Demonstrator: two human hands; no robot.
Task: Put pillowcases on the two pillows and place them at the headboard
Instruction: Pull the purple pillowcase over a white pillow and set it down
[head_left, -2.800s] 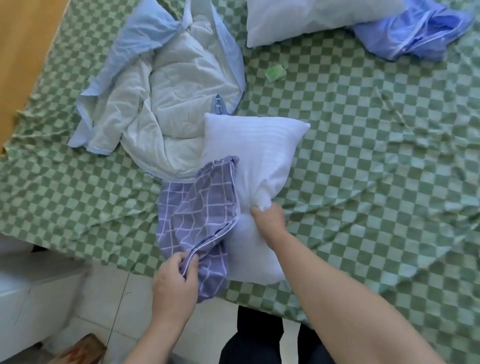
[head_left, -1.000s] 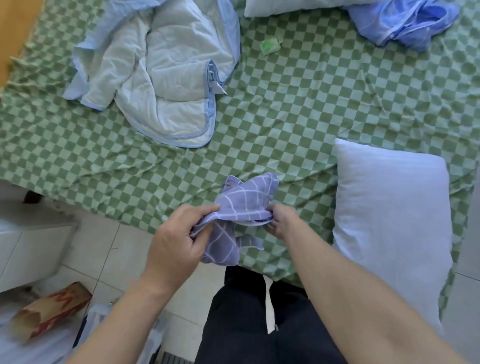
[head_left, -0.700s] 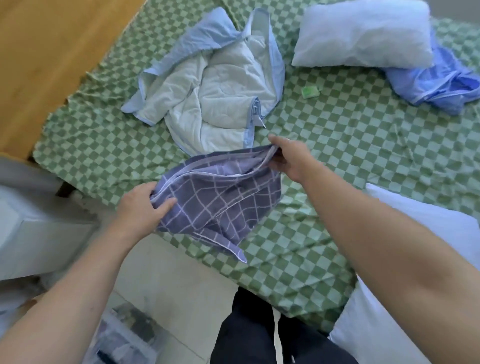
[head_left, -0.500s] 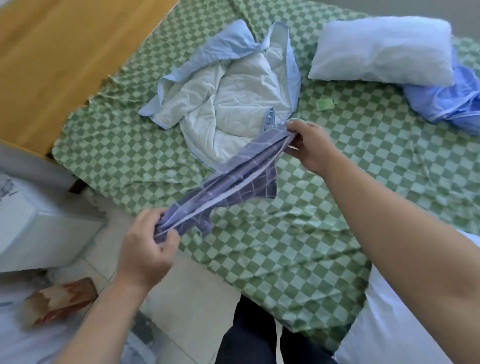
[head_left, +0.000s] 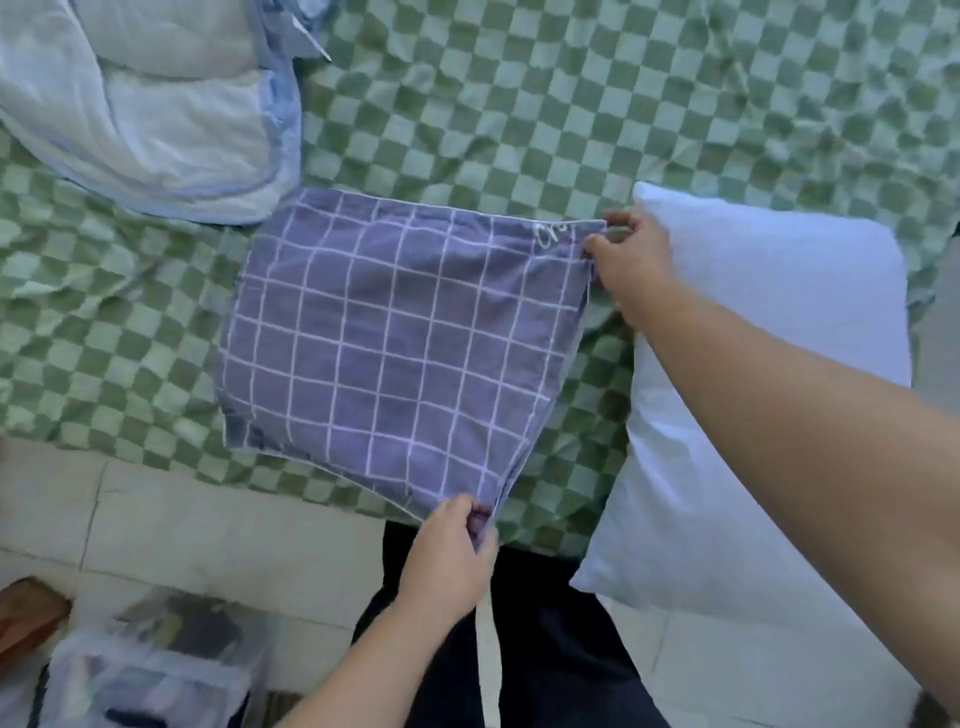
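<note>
I see the purple grid pillowcase (head_left: 400, 338) spread flat on the green checked sheet (head_left: 519, 104); my left hand (head_left: 449, 551) pinches its near corner, my right hand (head_left: 631, 265) pinches its far corner, the bare white pillow (head_left: 753, 291) just right of it, the pale quilt (head_left: 156, 104) beyond its left corner

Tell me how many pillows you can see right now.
1: a bare white pillow lies on the bed's right side, beside the purple checked pillowcase. The task names two pillows; any second one is outside this view.

Pillowcase (head_left: 400, 338) flat on the bed (head_left: 571, 104), pillow (head_left: 779, 291) just right, quilt (head_left: 145, 104) behind-left.
</note>
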